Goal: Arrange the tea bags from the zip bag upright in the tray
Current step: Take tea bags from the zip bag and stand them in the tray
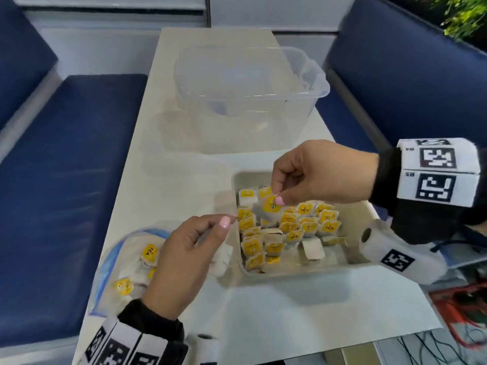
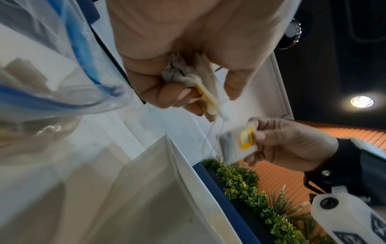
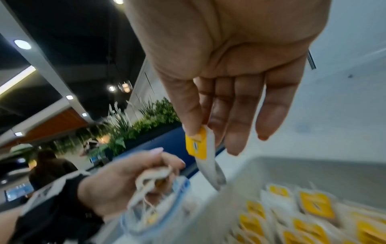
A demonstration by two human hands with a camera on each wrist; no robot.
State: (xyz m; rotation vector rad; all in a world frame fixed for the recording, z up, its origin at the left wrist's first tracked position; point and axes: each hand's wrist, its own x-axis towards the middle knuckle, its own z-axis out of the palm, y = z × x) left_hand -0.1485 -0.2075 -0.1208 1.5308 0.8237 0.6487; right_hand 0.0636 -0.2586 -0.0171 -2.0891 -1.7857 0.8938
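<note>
I'm mid-placing: my right hand (image 1: 313,177) pinches one tea bag (image 1: 270,206) by its yellow tag above the half-filled tray (image 1: 369,259). My left hand (image 1: 189,262), beside the zip bag (image 1: 118,259), clutches several more. Next, I'd lower this one upright into the row, minding the tangled strings.

White rectangular tray (image 1: 367,210) sits on the pale table (image 1: 184,175), near edge, right. Clear blue-sealed zip bag (image 1: 110,262) lies left of it. Large clear plastic tub (image 1: 313,75) stands behind both. Yellow-tagged tea bags (image 1: 290,227) fill the tray.
</note>
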